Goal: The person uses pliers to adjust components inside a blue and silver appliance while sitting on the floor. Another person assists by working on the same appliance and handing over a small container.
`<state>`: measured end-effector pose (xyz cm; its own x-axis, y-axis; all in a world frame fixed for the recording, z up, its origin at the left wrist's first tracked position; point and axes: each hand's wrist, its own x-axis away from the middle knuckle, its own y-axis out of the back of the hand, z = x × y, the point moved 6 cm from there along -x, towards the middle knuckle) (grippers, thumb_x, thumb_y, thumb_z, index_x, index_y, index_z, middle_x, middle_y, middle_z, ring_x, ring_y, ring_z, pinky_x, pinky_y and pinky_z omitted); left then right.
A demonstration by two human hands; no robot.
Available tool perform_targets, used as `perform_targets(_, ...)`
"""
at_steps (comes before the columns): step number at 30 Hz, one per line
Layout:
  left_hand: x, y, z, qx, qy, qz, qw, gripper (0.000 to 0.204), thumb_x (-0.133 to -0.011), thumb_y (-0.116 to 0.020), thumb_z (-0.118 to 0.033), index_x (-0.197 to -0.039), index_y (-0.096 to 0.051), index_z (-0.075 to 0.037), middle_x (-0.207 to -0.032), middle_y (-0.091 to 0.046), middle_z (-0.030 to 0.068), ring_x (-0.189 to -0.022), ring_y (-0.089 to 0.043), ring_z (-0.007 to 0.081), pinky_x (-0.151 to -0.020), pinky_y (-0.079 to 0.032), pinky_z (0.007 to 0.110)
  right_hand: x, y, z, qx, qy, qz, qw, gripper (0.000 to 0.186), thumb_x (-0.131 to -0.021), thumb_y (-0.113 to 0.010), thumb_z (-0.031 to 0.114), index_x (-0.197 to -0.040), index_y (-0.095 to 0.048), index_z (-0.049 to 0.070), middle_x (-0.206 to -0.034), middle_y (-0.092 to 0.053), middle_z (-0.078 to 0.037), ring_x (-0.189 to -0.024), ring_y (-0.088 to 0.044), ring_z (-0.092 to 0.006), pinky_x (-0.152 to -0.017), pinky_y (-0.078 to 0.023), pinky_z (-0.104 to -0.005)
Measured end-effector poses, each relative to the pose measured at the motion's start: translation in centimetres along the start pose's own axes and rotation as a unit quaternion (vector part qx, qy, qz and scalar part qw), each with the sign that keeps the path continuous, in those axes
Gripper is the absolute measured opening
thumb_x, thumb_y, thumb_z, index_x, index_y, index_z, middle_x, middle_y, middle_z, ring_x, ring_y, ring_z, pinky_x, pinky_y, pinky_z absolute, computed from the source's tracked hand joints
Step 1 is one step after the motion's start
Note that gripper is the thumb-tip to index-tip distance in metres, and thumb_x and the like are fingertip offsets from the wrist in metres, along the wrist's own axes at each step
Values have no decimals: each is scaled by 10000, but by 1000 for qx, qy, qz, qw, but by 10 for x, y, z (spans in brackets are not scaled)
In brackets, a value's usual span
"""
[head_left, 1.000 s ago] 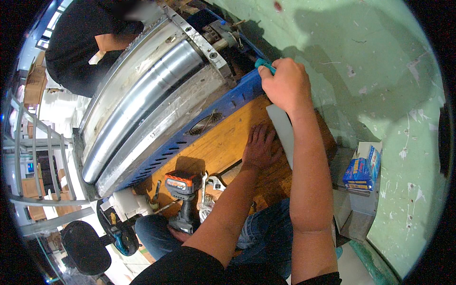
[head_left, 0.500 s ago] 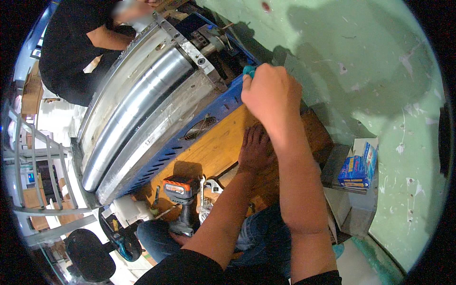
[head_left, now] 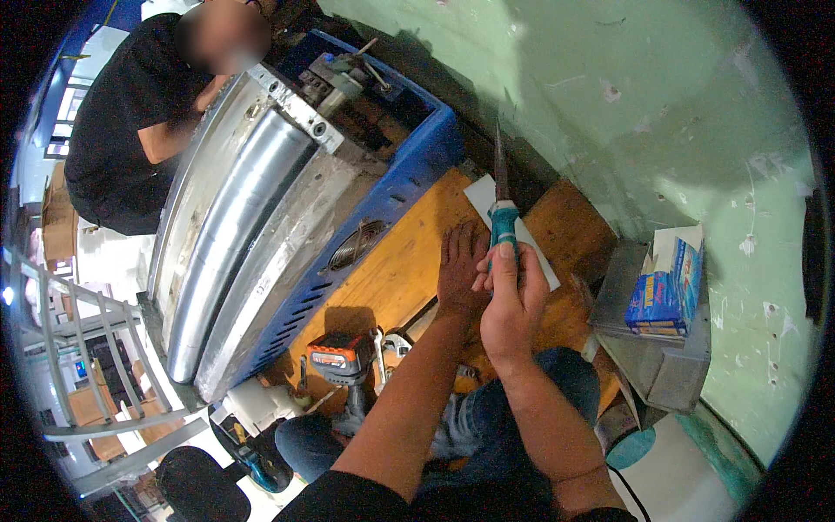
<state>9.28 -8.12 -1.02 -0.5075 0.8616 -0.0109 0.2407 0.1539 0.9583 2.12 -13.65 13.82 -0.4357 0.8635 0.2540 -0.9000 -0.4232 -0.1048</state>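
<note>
Bold printed lettering on blue box (head_left: 659, 300), right of right fingers (head_left: 504, 264); pale marking, too small to read, on orange-black power-tool battery (head_left: 337, 357), lower left of left fingers (head_left: 465, 245).

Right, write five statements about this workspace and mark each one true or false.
1. The right hand holds a slender pointed tool with a teal handle. True.
2. The left hand grips a silver metal wrench. False: that hand rests on the brown wooden surface.
3. A blue-and-white box is to the right of the right hand. True.
4. The painted wall beside the box is red. False: it is pale green.
5. A long, shiny metal roller lies left of both hands. True.
</note>
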Motion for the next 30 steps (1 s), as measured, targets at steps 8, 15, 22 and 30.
perform_targets(8,29,-56,33,124,72,-18,990,678,-939,-596,-411,-1516,-443,-90,-1564,-393,235,-1476,-315,430,-1251,-224,548,5,5,-13,44,-7,108,993,243,-1076,-541,259,-1015,-602,32,-830,-593,-18,-724,-528,-85,-671,-458,-272)
perform_targets(15,-9,17,-8,180,37,-11,983,709,-882,-741,-386,-1462,-479,-73,-1535,-393,234,-1440,-351,469,-1219,-301,555,5,17,-1,28,-31,179,983,235,-1049,-592,256,-967,-612,36,-715,-565,8,-634,-501,-79,-572,-418,-284)
perform_targets(22,28,-68,41,419,214,20,882,594,-930,-624,-360,-1417,-505,-42,-1487,-432,258,-1408,-391,483,-1235,-292,495,-2,19,-11,128,38,162,978,221,-1037,-604,235,-939,-608,37,-655,-555,18,-613,-520,-89,-565,-427,-295)
perform_targets(30,1,16,3,142,68,-19,987,666,-815,-691,-263,-1405,-494,-23,-1447,-473,256,-1410,-402,463,-1226,-268,563,-15,24,-8,153,46,115,980,262,-1016,-622,273,-929,-624,26,-776,-622,-135,-692,-600,-275,-644,-460,-421)
